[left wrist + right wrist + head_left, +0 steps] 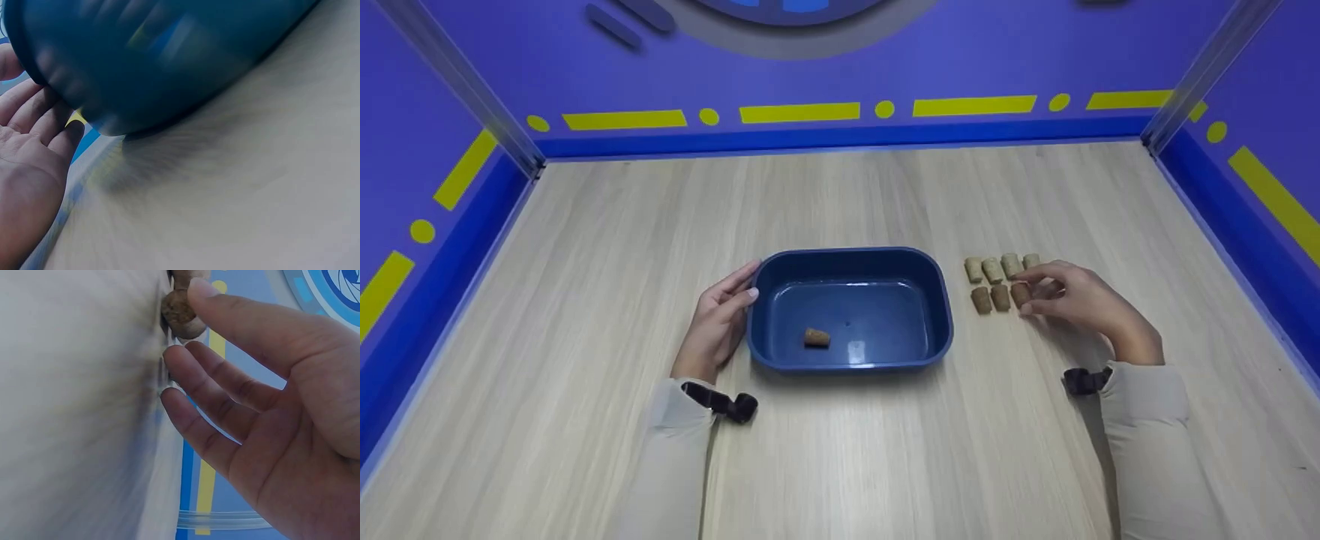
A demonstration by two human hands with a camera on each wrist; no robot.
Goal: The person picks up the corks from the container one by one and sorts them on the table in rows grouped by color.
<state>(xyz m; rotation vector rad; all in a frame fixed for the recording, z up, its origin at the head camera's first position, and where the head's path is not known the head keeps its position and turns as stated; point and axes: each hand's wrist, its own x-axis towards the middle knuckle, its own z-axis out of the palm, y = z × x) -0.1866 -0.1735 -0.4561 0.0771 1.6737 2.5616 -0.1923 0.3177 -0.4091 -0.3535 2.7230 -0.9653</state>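
A blue plastic bin (847,366) stands on the table with one brown cork (817,338) lying inside. My left hand (716,319) rests against the bin's left side, fingers fairly straight along the outer wall and thumb at the rim. On the right, my right hand (1080,304) has thumb and index finger around the rightmost brown cork (1020,293), which is still in its row. In the right wrist view, the thumb touches a cork (179,312) while the other fingers are apart from it; the index fingertip is hidden there.
Two more brown corks, including the leftmost cork (981,300), lie beside the pinched one. Behind them is a row of several pale corks (991,270). Blue walls with yellow marks (799,112) border the wooden table (840,202) at the back and sides.
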